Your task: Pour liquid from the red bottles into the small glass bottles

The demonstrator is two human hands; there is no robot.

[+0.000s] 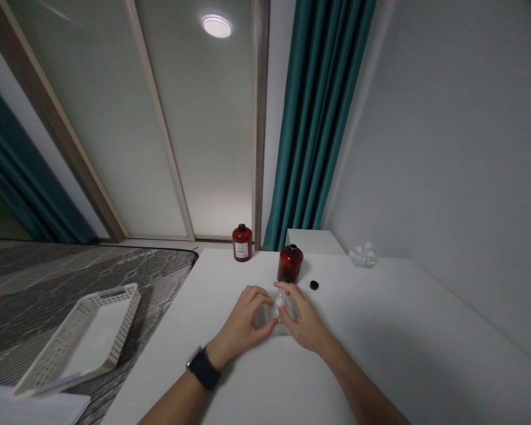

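Note:
Both hands are at a clear, crumpled plastic bag near the middle of the white table. The fingers and thumb of my left hand curl around its left side. From the right, my right hand grips the gathered top of the bag. What the bag contains, if anything, is too unclear to make out. Just beyond the hands stands a dark red bottle with its neck uncapped. A small black cap lies on the table to the right of that bottle.
A second red bottle, black-capped and labelled, stands at the table's far edge. Another crumpled clear plastic bag lies at the back right, near a white box. Left of the table are a white perforated basket and paper sheets.

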